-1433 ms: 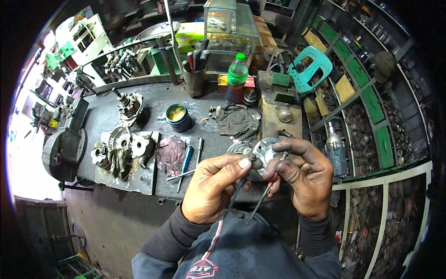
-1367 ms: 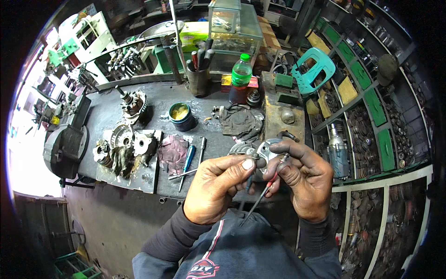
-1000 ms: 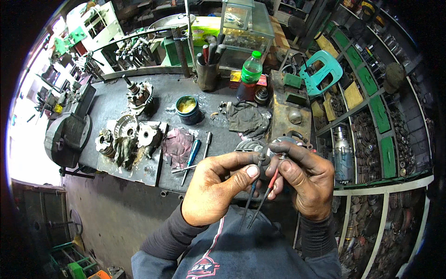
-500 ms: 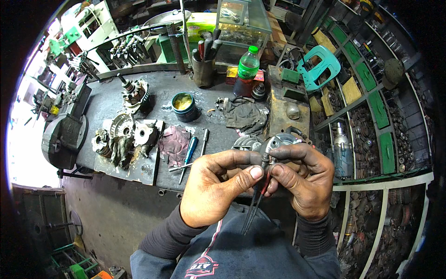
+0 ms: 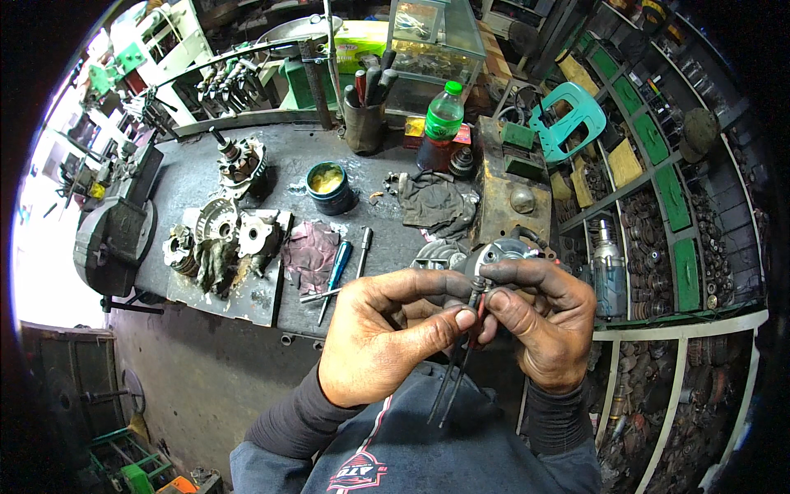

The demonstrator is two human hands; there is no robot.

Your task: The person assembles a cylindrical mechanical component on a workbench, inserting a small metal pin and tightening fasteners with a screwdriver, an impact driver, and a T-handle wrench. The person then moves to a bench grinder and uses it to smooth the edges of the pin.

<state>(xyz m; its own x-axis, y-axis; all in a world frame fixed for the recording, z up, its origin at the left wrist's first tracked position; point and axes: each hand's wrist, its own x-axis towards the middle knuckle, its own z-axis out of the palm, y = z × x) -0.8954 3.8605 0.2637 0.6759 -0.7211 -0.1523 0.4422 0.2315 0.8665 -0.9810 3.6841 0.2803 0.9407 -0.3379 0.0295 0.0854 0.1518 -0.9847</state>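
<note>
Both hands meet over the bench's front edge, pinching a small dark ribbed piece (image 5: 478, 285) between fingertips. Below it hang two thin dark wire-like legs (image 5: 450, 387), with a red sleeved part (image 5: 476, 327) near their top; their exact kind is unclear. My left hand (image 5: 383, 333) is closed, its thumb pressing on the piece from the left. From the right, my right hand (image 5: 547, 325) grips with thumb and forefinger. Partly hidden behind my fingers are a round metal housing (image 5: 504, 248) and a finned metal part (image 5: 438, 252).
On the dark bench (image 5: 280, 156) lie a blue screwdriver (image 5: 339, 263), a pink rag (image 5: 310, 255), a grey rag (image 5: 436, 202), a grease tub (image 5: 329, 198) and machine parts (image 5: 218, 226). A bottle (image 5: 444, 123) and a tool holder (image 5: 364, 128) stand behind. Parts shelves (image 5: 658, 198) line the right.
My left thumb and the pinched piece have shifted slightly right and down. The hanging legs now spread a little further apart. Both hands keep their grip.
</note>
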